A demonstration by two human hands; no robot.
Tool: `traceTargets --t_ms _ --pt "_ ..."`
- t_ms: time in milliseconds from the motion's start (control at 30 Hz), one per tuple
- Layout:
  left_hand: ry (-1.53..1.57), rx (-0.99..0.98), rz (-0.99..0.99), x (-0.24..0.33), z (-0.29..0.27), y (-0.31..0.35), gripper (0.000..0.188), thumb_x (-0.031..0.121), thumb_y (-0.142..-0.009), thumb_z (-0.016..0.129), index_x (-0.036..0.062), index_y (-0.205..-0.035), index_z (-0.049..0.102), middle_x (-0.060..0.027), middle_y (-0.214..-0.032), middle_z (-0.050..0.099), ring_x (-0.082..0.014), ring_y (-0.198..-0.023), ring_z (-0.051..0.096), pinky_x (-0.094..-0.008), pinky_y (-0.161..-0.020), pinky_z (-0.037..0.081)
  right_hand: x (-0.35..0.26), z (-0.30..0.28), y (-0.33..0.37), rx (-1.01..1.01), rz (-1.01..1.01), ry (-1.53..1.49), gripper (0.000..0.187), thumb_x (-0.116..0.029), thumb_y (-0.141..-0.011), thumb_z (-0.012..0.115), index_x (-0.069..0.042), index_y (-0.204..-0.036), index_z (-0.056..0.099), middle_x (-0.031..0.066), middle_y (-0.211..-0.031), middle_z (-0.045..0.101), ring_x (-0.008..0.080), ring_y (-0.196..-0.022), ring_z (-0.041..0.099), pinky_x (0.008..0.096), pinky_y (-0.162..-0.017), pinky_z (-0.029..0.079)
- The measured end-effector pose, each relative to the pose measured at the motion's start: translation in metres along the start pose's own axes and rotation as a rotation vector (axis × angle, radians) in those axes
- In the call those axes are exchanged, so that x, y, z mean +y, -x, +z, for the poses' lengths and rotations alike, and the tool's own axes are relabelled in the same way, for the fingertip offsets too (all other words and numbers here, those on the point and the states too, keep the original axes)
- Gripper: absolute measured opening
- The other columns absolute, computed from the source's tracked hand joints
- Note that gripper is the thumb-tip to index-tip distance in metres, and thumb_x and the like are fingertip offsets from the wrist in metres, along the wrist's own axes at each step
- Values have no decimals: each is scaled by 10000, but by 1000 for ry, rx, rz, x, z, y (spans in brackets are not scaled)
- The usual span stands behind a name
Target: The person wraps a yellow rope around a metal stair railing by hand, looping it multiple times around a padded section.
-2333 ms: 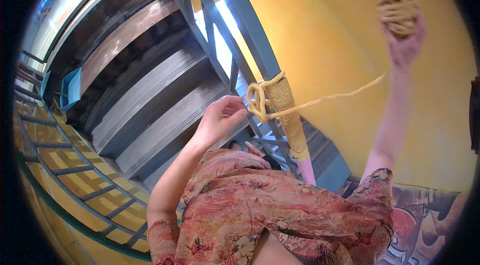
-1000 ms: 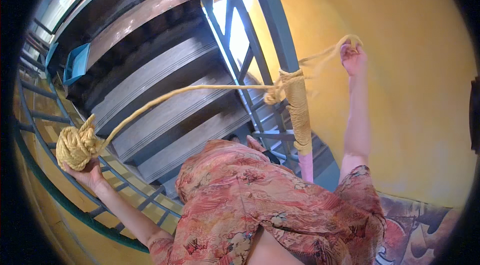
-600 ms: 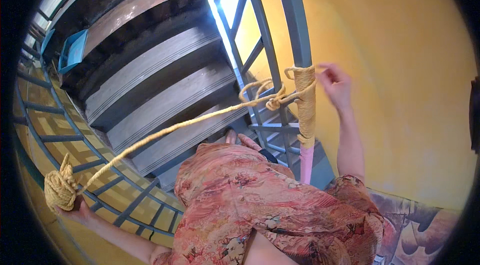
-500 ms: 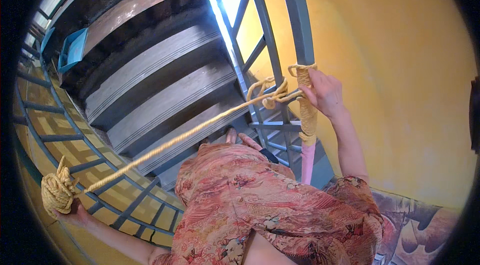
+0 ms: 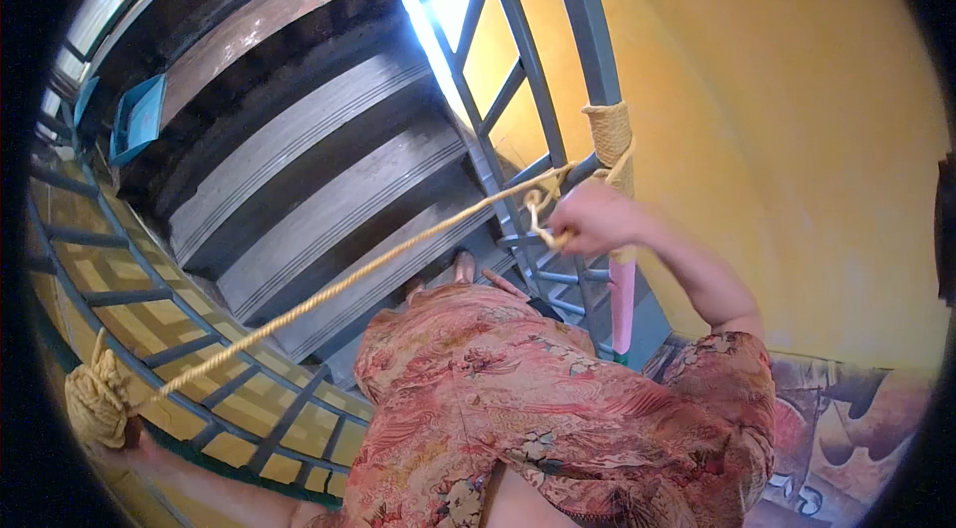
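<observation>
A thick bundle of yellow rope (image 5: pixel 98 398) is gripped in my left hand (image 5: pixel 121 436) at the far left; the bundle hides most of the fingers. From it a taut strand (image 5: pixel 339 287) runs up and rightward to the blue-grey stair railing (image 5: pixel 588 20). Tight coils of the same rope (image 5: pixel 609 132) wrap the handrail. Just beside these coils, my right hand (image 5: pixel 597 217) is closed on a loose loop of the rope (image 5: pixel 541 219), its knuckles turned upward. The hand covers the lower coils. Pink wrapping (image 5: pixel 620 304) covers the handrail below.
Grey stairs (image 5: pixel 319 139) curve upward ahead of my feet (image 5: pixel 464 267). A second railing (image 5: pixel 129 297) bends along the left side. A blue dustpan (image 5: pixel 139 120) rests on an upper step. The yellow wall (image 5: pixel 777 149) stands close on the right.
My right hand has moved down and left from the wrapped handrail and now grips a loose rope loop. My left hand has shifted slightly left and down with the bundle.
</observation>
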State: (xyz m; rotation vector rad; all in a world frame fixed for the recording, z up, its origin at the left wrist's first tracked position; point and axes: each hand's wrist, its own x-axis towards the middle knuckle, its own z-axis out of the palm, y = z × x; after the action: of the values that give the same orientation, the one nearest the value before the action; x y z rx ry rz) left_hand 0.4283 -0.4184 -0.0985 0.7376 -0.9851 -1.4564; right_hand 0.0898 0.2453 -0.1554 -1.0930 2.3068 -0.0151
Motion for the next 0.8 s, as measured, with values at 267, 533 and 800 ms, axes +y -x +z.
traceTargets --t_ms 267,533,800 --pt "-184 -192 68 -25 -74 -72 771 416 -812 662 16 -1402 370 -157 -1417 423 -329 -1281 430 -465 -1010 415 233 -113 89 1647 -110 -1529 141 -119 -941 527 -9 -1005 587 109 -932 632 202 -821 614 339 -805 539" --pt "128 -72 -218 -48 1 -5 717 345 -857 678 47 -1423 354 -124 -1447 400 -304 -1295 414 -459 -1062 364 172 -25 40 966 1064 -919 319 -161 -881 640 10 -1139 563 126 -1012 649 223 -747 688 314 -611 560" --pt "130 -104 -324 -56 15 -8 705 346 -856 685 52 -1415 372 -103 -1448 405 -277 -1310 404 -427 -1062 370 11 -18 -35 748 257 447 89 -105 -759 685 -83 -846 678 63 -728 636 278 -675 645 380 -553 501"
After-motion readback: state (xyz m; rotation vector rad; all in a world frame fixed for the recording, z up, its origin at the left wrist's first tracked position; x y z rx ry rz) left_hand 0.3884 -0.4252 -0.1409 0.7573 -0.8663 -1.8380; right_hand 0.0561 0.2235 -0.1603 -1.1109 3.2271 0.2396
